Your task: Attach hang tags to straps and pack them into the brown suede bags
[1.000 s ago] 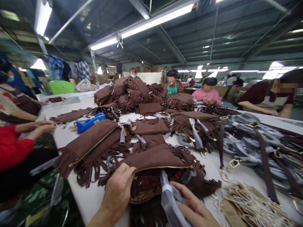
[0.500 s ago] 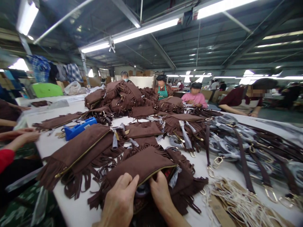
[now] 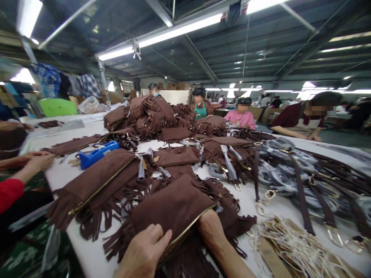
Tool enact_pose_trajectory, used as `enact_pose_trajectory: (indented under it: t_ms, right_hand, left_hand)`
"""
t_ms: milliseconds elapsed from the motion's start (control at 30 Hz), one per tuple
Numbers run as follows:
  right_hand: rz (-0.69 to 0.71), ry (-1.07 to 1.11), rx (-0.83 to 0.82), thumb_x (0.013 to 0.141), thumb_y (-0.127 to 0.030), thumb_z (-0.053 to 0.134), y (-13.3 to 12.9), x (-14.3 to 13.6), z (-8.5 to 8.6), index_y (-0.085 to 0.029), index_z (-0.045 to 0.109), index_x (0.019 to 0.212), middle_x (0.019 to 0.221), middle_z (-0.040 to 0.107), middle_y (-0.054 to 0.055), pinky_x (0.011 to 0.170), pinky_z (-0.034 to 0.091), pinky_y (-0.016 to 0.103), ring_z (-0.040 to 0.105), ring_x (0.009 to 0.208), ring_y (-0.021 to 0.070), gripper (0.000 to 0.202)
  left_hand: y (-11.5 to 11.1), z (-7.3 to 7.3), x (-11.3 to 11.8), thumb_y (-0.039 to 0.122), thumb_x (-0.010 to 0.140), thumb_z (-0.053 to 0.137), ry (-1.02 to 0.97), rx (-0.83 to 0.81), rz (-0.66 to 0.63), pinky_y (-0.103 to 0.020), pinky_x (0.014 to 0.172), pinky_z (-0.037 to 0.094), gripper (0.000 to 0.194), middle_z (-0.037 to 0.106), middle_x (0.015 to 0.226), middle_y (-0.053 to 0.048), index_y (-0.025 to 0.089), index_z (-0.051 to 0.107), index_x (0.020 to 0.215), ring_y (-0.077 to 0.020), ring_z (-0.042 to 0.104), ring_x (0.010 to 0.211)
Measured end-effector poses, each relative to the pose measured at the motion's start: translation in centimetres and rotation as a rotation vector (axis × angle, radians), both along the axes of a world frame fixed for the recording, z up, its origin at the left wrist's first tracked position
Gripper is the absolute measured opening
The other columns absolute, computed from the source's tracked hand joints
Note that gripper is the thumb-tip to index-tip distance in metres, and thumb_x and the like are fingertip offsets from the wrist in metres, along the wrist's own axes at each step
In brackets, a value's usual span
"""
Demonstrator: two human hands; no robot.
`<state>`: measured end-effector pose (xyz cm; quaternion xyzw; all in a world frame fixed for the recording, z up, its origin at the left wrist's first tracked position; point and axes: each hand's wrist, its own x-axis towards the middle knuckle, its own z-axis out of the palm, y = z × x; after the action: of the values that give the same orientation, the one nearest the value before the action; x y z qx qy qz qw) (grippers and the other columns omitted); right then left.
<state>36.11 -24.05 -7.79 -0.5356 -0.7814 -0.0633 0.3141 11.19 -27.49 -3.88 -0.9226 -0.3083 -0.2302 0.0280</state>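
Under the long tube lights (image 3: 179, 29) of a workshop hall, a white counter (image 3: 87, 247) spreads out before you, heaped toward its far side with a pile of brown bags (image 3: 153, 116). The brown fringed bag (image 3: 174, 200) you are handling lies at the near edge, right in front of you, its gold zipper (image 3: 188, 228) running slantwise along the side facing you. Your left hand (image 3: 146, 247) is nearly closed, thumb and bent fingers gripping the bag at the lower-left stretch of the zipper. Your right hand (image 3: 211, 227) reaches in beneath the zipper's upper-right stretch; its fingers are hidden, so you cannot tell how far they are spread or whether they hold anything.

Expect the bag to feel light and soft: the suede-like panel looks floppy, likely to sag or fold unless you support it. Its matte surface should give you good friction, with little chance of slipping. The zipper edge is probably its firmest line, so take hold there, one hand toward each end. Avoid lifting by the fringe (image 3: 120, 241); those thin strips would swing, tangle and perhaps pull. Keep them clear of the zipper teeth, and of the loose straps (image 3: 303, 200) and paper tags (image 3: 269, 255) to your right.
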Motion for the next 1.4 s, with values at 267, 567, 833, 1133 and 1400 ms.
enact_pose_trajectory:
  t_ms: [267,567,833,1133,1400]
  right_hand:
    - [0.054,-0.065,0.035,0.089,-0.005,0.038,-3.5,8.1,4.2,-0.019,0.059,0.122,0.116,0.068,0.01,0.093,0.053,0.034,0.063,0.108,0.0204,0.041]
    - [-0.015,-0.326,-0.283,0.089,-0.009,0.046,-1.5,9.0,5.5,-0.018,0.065,0.088,0.092,0.068,0.009,0.084,0.048,0.039,0.062,0.09,0.0251,0.021]
    - [0.116,-0.016,-0.54,0.098,-0.028,0.038,-5.6,8.6,10.9,-0.023,0.048,0.075,0.069,0.06,-0.002,0.06,0.039,0.023,0.057,0.066,0.0144,0.026]
    - [0.031,-0.183,-0.459,0.097,-0.026,0.041,-6.5,8.4,8.8,-0.022,0.053,0.082,0.082,0.067,0.004,0.066,0.04,0.029,0.063,0.078,0.0206,0.019]
    - [0.119,-0.194,-0.338,0.094,-0.025,0.042,-6.9,9.7,6.5,-0.026,0.057,0.081,0.078,0.069,0.001,0.06,0.045,0.027,0.067,0.071,0.0197,0.019]
  left_hand:
    - [0.2,0.7,-1.0,0.0,0.082,0.05,0.292,-0.216,0.107,-0.041,0.085,0.054,0.056,0.063,0.108,-0.011,0.021,0.051,0.134,-0.0263,0.06,0.096]
    - [-0.5,6.9,1.8,0.014,0.092,0.051,0.203,-0.432,0.201,-0.04,0.093,0.049,0.021,0.062,0.109,-0.007,0.021,0.066,0.103,-0.0241,0.057,0.104]
    - [-1.4,5.6,13.1,0.025,0.086,0.066,0.011,-0.381,0.22,-0.041,0.088,0.052,0.034,0.063,0.116,-0.006,0.021,0.058,0.119,-0.0279,0.061,0.103]
    - [-2.6,6.8,15.8,0.018,0.089,0.045,0.105,-0.446,0.276,-0.045,0.083,0.053,0.024,0.068,0.103,-0.013,0.014,0.063,0.103,-0.031,0.064,0.097]
    - [-3.4,8.8,14.5,0.015,0.086,0.05,0.305,-0.456,0.235,-0.04,0.078,0.054,0.023,0.072,0.094,-0.017,0.011,0.067,0.1,-0.0321,0.069,0.091]
